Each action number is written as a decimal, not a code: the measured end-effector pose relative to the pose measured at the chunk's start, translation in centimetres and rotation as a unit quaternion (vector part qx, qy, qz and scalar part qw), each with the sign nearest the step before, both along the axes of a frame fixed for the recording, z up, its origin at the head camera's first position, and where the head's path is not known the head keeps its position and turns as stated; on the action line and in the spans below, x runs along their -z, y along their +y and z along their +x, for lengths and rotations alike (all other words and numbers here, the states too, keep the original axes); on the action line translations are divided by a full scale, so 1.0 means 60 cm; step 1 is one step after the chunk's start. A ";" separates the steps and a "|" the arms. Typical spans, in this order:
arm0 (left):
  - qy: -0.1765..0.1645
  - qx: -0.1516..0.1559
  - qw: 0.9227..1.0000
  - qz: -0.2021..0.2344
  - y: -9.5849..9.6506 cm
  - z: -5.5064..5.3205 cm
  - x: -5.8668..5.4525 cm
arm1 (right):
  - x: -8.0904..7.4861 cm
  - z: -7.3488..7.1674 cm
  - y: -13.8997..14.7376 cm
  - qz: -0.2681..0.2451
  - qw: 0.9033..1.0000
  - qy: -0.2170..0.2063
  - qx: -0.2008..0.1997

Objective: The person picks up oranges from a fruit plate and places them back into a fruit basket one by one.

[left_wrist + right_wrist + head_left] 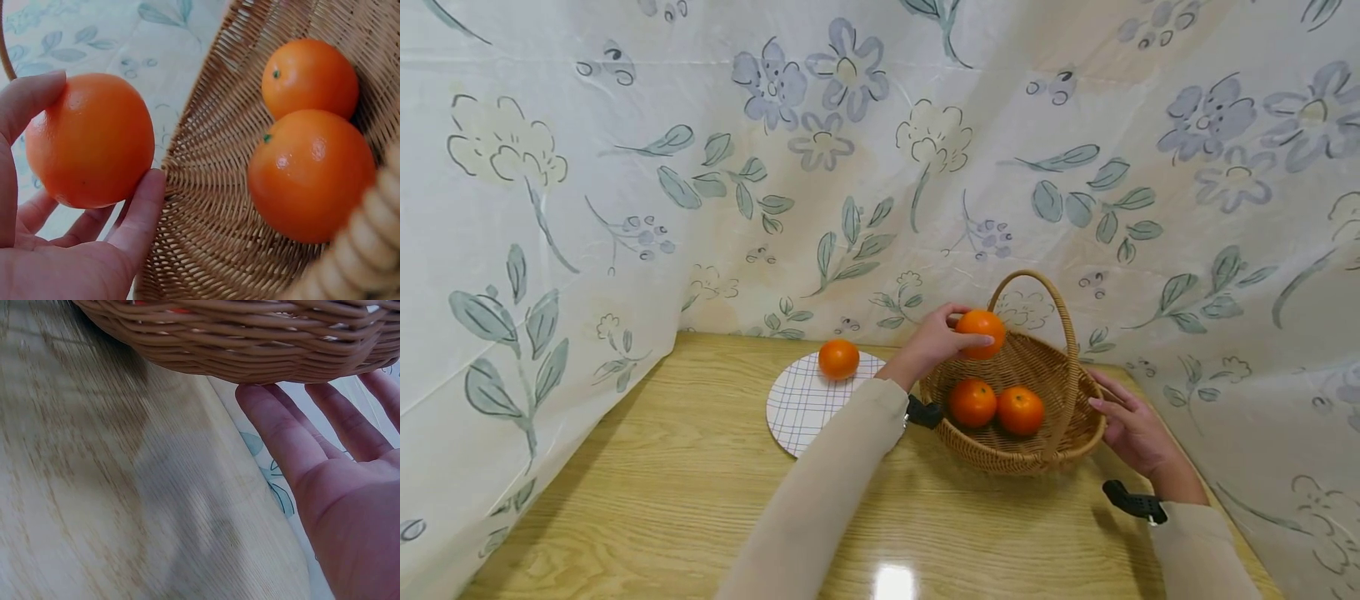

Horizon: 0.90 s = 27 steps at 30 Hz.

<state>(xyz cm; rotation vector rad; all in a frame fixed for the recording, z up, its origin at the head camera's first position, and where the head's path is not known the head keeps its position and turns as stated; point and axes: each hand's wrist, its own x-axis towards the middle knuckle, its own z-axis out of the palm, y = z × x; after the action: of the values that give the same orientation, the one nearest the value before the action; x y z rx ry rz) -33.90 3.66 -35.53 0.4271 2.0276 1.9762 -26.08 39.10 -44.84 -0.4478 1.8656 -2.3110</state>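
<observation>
My left hand [936, 337] holds an orange [981, 334] between thumb and fingers, above the back left rim of a wicker basket [985, 457]. In the left wrist view, the held orange [90, 140] is beside the basket's woven wall [194, 187]. Two more oranges, one on the left [972, 403] and one on the right [1020, 411], lie together inside the basket. At the basket's right side is my right hand [1138, 429], its fairly straight fingertips touching the outer wall. The right wrist view shows these fingers [281, 431] against the wicker [250, 350].
A round white plate or mat with blue lines [790, 408] lies left of the basket, with one orange [838, 360] on it. The basket's tall handle [1063, 325] arches over its opening. Floral cloth [850, 208] hangs behind and beside the wooden table [662, 483].
</observation>
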 end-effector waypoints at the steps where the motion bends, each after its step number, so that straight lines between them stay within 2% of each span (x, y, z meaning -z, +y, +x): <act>1: 0.001 0.000 1.000 -0.003 0.002 0.001 -0.002 | 0.000 0.001 0.000 -0.002 1.000 0.001 -0.002; 8: -0.005 -0.003 1.000 0.005 0.014 0.005 -0.011 | 0.000 0.009 -0.001 -0.004 1.000 0.001 -0.001; 13: -0.011 -0.017 1.000 -0.008 0.024 0.000 -0.002 | -0.001 0.017 -0.002 -0.006 1.000 0.001 0.004; 19: -0.025 -0.026 0.999 0.009 0.038 -0.001 0.008 | 0.000 0.023 -0.007 0.007 1.000 -0.001 0.021; 24: -0.025 -0.051 0.998 -0.015 0.044 0.005 0.013 | -0.001 0.028 -0.014 0.028 0.999 -0.009 0.042; 27: -0.022 -0.063 0.997 -0.046 0.049 0.007 0.017 | -0.001 0.028 -0.016 0.030 0.999 -0.011 0.043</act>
<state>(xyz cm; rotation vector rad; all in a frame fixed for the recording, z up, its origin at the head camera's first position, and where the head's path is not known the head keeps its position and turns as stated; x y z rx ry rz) -33.49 6.63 -36.55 0.2396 2.1558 1.9338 -24.40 38.16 -44.75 -0.3393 1.9753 -2.2956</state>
